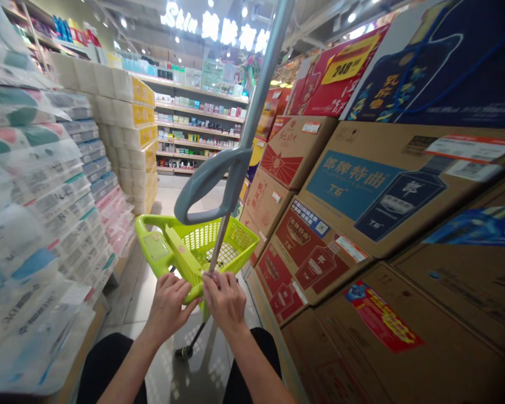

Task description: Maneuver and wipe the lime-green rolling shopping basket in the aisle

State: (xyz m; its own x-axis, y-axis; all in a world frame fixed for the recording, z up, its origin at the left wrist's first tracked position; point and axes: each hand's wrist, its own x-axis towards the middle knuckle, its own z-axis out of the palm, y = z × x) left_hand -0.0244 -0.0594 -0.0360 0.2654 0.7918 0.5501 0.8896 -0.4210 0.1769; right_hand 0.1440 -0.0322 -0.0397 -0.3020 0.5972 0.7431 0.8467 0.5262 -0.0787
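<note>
The left hand [167,300] curls over the lime-green plastic basket's [184,270] near edge, the right hand [225,300] clasps the grey metal pole [256,112], apparently steadying both, which calls for even pressure next.

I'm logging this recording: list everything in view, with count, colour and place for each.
Trolley basket: one, lime green, centre
Pole: one, grey, slanting up from the basket's near side
Loop handle: one, grey, on the pole
Wheel: one clearly visible, black, below the basket
Cartons: many, mostly brown with red or blue print, stacked right
Gift boxes: several, red or dark blue, atop the cartons
Price sign: one, yellow, upper right
Wrapped packs: many, mostly white, stacked left
Shelves: several, pale, stocked, at the back
Lit sign: one, white, top
Floor: pale tiles
Legs: two, black-clad, bottom
Forearms: two, bare, bottom centre
Left grip: one, bare, at the basket's near rim
Right grip: one, bare, at the pole's lower end
</note>
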